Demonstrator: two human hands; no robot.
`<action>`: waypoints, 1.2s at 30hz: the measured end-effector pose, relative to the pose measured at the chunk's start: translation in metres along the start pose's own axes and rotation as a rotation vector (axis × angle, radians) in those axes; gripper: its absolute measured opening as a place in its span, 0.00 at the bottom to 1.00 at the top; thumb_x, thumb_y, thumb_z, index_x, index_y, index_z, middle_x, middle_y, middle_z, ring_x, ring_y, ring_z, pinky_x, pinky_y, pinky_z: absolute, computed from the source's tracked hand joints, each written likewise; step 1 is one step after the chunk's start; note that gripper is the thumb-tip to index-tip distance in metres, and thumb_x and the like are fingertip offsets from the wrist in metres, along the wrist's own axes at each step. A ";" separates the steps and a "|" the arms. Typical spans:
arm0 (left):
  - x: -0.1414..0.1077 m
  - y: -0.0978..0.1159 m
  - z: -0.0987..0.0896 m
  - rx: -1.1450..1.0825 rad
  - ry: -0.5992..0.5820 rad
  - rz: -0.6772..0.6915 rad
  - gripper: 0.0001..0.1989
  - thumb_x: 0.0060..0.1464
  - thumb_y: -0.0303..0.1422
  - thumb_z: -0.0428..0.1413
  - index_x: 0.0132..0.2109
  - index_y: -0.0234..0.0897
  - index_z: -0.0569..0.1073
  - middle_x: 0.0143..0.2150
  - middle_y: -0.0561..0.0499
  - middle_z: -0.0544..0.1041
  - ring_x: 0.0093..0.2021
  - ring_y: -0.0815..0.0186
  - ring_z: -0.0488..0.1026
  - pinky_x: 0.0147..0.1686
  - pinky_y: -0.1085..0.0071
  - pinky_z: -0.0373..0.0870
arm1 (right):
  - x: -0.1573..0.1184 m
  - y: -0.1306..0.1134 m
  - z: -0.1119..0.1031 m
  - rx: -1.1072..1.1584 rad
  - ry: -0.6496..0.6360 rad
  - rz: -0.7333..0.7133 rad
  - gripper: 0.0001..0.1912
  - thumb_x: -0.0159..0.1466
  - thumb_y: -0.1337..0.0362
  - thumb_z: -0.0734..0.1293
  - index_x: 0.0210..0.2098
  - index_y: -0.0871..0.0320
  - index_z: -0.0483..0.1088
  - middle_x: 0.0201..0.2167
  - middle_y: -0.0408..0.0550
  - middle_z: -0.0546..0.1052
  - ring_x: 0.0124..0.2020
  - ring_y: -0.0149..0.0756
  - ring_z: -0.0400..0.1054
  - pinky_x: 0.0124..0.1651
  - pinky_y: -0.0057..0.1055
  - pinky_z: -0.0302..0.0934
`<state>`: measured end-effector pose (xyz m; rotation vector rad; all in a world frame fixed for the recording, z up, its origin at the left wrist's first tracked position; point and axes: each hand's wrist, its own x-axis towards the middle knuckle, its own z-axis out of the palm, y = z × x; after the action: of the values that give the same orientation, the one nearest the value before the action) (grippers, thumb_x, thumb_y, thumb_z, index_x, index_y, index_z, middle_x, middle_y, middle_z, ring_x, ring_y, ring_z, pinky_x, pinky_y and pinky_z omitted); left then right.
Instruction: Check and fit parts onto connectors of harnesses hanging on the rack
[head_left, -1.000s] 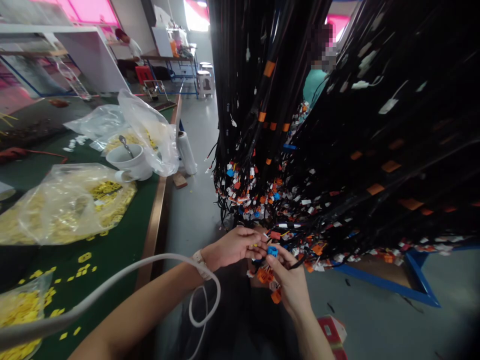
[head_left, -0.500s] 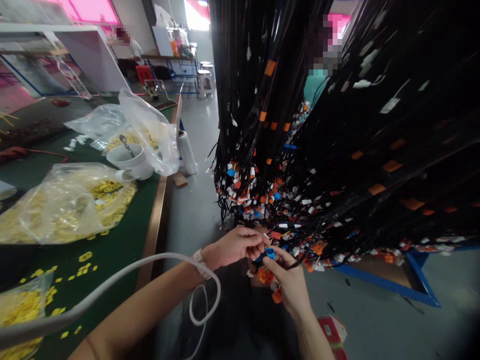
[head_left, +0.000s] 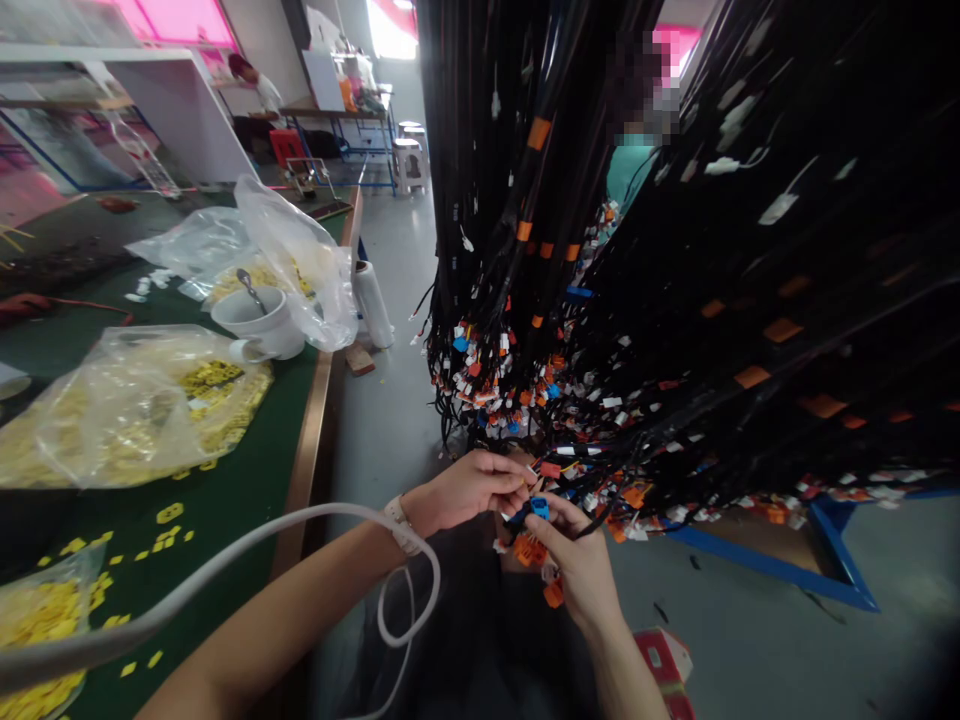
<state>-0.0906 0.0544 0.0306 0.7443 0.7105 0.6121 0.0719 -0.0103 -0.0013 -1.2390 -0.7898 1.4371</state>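
My right hand [head_left: 576,550] is closed on a blue connector [head_left: 539,508], with thumb and fingers at its sides. Just left of it, my left hand [head_left: 480,490] is pinched; whatever its fingertips hold is too small to make out. Below the blue connector hang several orange connectors [head_left: 529,550], close to my right palm. A red connector [head_left: 550,469] on thin wires lies just above my hands. Behind them hang dense bundles of black wire harnesses [head_left: 480,200], their lower ends crowded with white, orange and blue connectors.
On the left, a green-topped table [head_left: 247,510] bears a plastic bag of yellow pieces [head_left: 150,410], a white mug [head_left: 262,320] and loose yellow bits. A white cable [head_left: 300,518] crosses over my left forearm. A blue frame [head_left: 832,560] stands low right. People are in the background.
My hands stay almost in place, the left fingertips still beside the blue connector. The view has shifted very slightly.
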 end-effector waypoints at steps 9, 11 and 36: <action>0.000 -0.001 0.000 0.020 0.011 -0.034 0.15 0.42 0.34 0.65 0.37 0.28 0.77 0.29 0.49 0.75 0.27 0.74 0.68 0.33 0.72 0.64 | 0.000 -0.002 0.001 -0.026 0.020 -0.006 0.18 0.45 0.61 0.76 0.36 0.57 0.76 0.28 0.46 0.77 0.30 0.35 0.70 0.35 0.33 0.65; 0.000 -0.001 0.000 0.010 0.028 -0.049 0.14 0.41 0.34 0.66 0.36 0.28 0.77 0.28 0.49 0.74 0.26 0.74 0.68 0.33 0.72 0.64 | 0.000 -0.001 0.000 -0.048 0.020 -0.006 0.18 0.45 0.61 0.76 0.36 0.57 0.76 0.28 0.46 0.77 0.29 0.35 0.69 0.34 0.31 0.65; -0.003 0.007 0.003 0.666 0.044 0.135 0.13 0.49 0.36 0.58 0.38 0.29 0.79 0.33 0.46 0.78 0.31 0.69 0.70 0.33 0.75 0.63 | 0.000 0.000 -0.003 -0.147 0.046 0.017 0.19 0.44 0.60 0.76 0.36 0.58 0.76 0.24 0.43 0.73 0.17 0.25 0.59 0.14 0.22 0.51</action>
<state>-0.0916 0.0551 0.0390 1.4061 0.9221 0.5125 0.0751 -0.0112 -0.0022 -1.3883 -0.8673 1.3788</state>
